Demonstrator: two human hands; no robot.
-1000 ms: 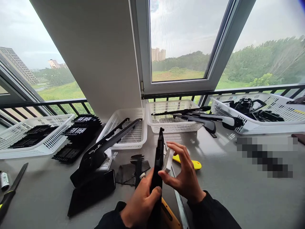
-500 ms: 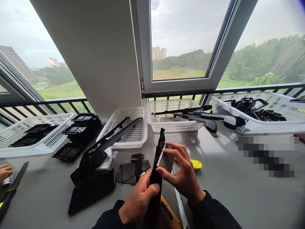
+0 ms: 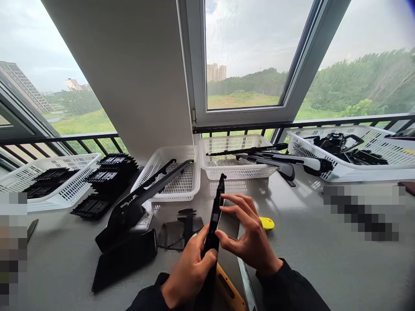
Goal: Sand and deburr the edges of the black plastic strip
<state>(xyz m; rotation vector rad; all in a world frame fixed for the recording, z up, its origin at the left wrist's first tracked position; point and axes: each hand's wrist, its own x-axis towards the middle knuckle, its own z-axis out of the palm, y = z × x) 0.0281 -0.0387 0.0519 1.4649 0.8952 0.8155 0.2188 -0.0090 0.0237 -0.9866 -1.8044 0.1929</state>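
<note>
My left hand (image 3: pixel 191 270) is wrapped round a long, narrow black plastic strip (image 3: pixel 216 211), which points up and away from me. In my right hand (image 3: pixel 249 231), a flat grey rectangular piece (image 3: pixel 228 224) sits between thumb and fingertips. This piece stands right against the strip's right side; its exact kind is unclear. Beneath my hands lie an orange-yellow tool (image 3: pixel 231 289) and a metal ruler-like bar (image 3: pixel 248 280). Left of them a black caliper (image 3: pixel 188 224) rests on a dark cloth (image 3: pixel 169 236).
A black phone-like slab (image 3: pixel 125 261) and black curved parts (image 3: pixel 129 211) lie to the left. White baskets (image 3: pixel 175 196) line the back, several holding black parts. Stacked black grids (image 3: pixel 112 172) stand back left. A yellow object (image 3: pixel 267 223) lies beyond my right hand.
The grey piece has turned, so its white edge shows less, and the strip stands slightly more upright. Another person's hand at the far left is now covered by blurring.
</note>
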